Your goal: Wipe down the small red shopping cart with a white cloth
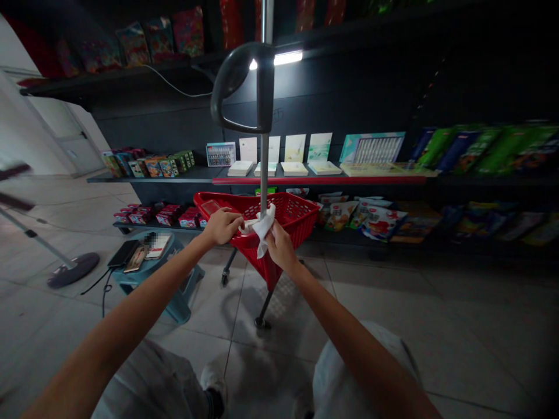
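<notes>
Cloth: the white cloth [264, 228] is bunched against the foot of the pole [264, 166], at the near rim of the red basket [301, 228]; whether it passes right around the pole cannot be told.
Right hand: the right hand [280, 247] grasps the cloth, pinching it just right of the pole, with a loose end hanging below; a pinch like this probably keeps the fabric pressed to the metal.
Left hand: the left hand [223, 226] lies over the basket's rim with bent fingers, close to the cloth's other end. I cannot tell whether it pinches that end or only bears on the rim; either way, it likely helps steady the basket.
Pole: upright, rising from the near corner of the basket, with a dark loop handle [265, 87] high up, apparently set there for pulling without stooping.
Casters: the basket stands on legs with small casters [262, 323], so it could roll if nothing braced it.
Stool: a blue stool [187, 299] at left carries flat items [135, 260], presumably laid there to keep them off the floor.
Shelf: behind the basket, a shelf [314, 181] shows booklets [294, 169] lying flat with others propped upright behind, seemingly so the covers face outward; bagged snacks [379, 221] sit below.
</notes>
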